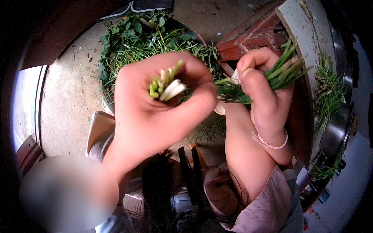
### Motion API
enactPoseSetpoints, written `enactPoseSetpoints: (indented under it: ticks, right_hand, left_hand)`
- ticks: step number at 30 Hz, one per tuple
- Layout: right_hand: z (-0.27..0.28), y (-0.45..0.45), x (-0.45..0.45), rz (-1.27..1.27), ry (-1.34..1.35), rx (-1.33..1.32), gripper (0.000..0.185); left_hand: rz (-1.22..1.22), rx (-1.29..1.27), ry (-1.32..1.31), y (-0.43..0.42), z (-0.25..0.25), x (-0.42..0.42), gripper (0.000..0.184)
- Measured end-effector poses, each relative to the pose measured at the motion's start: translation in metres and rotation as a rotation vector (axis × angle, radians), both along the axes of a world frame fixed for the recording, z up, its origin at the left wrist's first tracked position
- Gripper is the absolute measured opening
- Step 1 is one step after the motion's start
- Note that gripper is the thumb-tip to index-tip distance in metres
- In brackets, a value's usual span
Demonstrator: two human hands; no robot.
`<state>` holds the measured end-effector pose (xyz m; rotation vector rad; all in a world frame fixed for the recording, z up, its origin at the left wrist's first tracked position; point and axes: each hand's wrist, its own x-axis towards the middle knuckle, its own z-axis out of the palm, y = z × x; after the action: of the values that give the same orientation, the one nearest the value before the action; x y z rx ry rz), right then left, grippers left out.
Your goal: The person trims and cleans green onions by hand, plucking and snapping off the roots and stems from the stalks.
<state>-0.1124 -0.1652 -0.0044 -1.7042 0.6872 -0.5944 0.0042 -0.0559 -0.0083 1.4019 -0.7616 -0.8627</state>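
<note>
My left hand (155, 105) is curled round a small bunch of green stalks (166, 83), whose pale cut ends point up toward the camera. To its right, my right hand (268, 85) is closed on a bundle of long green leaves (285, 72), pinching it between thumb and fingers. The leaves run on leftward, behind the left hand's fingertips. A small pale object (235, 77) shows beside the right thumb; what it is I cannot make out.
Behind my hands a round container is heaped with leafy greens (143, 35) on the concrete floor (66, 108). A red-brown wooden piece (252, 39) stands at the upper right, beside a pale board (307, 35). More greens (328, 93) lie along the right, near dark metal pans (336, 134).
</note>
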Motion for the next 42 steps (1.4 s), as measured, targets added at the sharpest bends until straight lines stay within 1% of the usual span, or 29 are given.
enactPoseSetpoints:
  ticks: [4,5,7,8,11,13,15,16,19,21,22,23,24,26,28,29,30,33,37,41,42]
  right_hand:
    - [-0.005,-0.008,-0.002,-0.010,-0.040,0.037,0.007]
    - [-0.005,-0.004,-0.002,0.018,-0.029,0.030,0.010]
    - [0.006,0.005,0.000,0.107,0.019,0.048,0.014]
    - [0.001,0.008,0.004,0.116,-0.059,-0.025,0.013]
    - [0.001,0.007,0.004,0.180,-0.105,-0.021,0.012]
    - [-0.002,0.001,0.005,0.282,-0.033,-0.252,0.011]
    - [-0.004,0.002,0.005,0.277,-0.103,-0.220,0.010]
    - [-0.001,0.005,0.005,0.225,-0.079,-0.109,0.009]
    - [0.008,0.005,0.006,-0.075,-0.023,0.165,0.013]
    - [0.008,-0.004,0.009,-0.195,-0.238,0.221,0.017]
    - [0.004,-0.001,0.008,-0.149,-0.418,0.429,0.025]
    - [0.002,0.002,0.006,-0.148,-0.419,0.429,0.025]
    - [0.001,0.007,0.003,-0.061,-0.265,0.277,0.028]
    - [0.001,0.008,0.006,0.038,-0.121,0.140,0.022]
    - [0.000,0.010,0.009,0.077,-0.093,0.125,0.019]
    - [0.001,0.013,0.012,0.057,-0.118,0.157,0.018]
    - [0.007,0.012,0.008,0.126,-0.014,0.142,0.025]
    - [0.004,0.009,0.009,0.239,-0.076,0.014,0.017]
    - [0.002,0.010,0.011,0.212,-0.109,-0.003,0.012]
    - [0.004,0.020,0.013,0.122,-0.045,0.142,0.012]
    - [0.006,0.020,0.014,0.109,-0.010,0.318,0.012]
  left_hand:
    - [-0.006,0.015,0.049,0.000,0.004,0.001,0.004]
    - [-0.002,0.032,0.084,0.000,0.005,0.000,0.004]
    - [0.007,0.016,0.072,-0.001,0.003,0.000,0.004]
    - [0.016,0.001,0.061,-0.002,0.003,0.000,0.004]
    - [-0.001,0.004,0.041,-0.001,0.004,0.000,0.002]
    - [-0.014,-0.026,0.014,-0.001,0.002,0.000,0.002]
    - [-0.027,-0.056,-0.013,-0.002,-0.001,0.001,0.002]
    - [-0.048,-0.060,-0.025,-0.002,-0.001,0.002,0.002]
    - [-0.050,-0.083,-0.019,-0.001,-0.002,0.003,0.001]
    - [-0.027,-0.100,0.002,0.000,0.000,0.004,0.002]
    - [-0.019,-0.048,0.037,0.001,0.001,0.005,0.004]
    - [-0.014,0.005,0.072,0.001,0.003,0.006,0.005]
    - [-0.003,0.035,0.093,0.001,0.004,0.006,0.006]
    - [-0.005,0.042,0.099,0.003,0.005,0.005,0.006]
    - [-0.003,0.049,0.106,0.004,0.004,0.005,0.006]
    - [-0.007,0.045,0.097,0.004,0.004,0.005,0.006]
    - [-0.011,0.041,0.088,0.005,0.003,0.005,0.006]
    - [-0.045,-0.006,0.150,0.005,0.004,0.005,0.004]
    - [-0.069,-0.008,0.108,0.003,0.004,0.000,0.002]
    - [-0.030,-0.045,0.075,0.003,0.004,-0.002,0.003]
    - [-0.022,-0.058,0.051,0.002,0.005,-0.002,0.003]
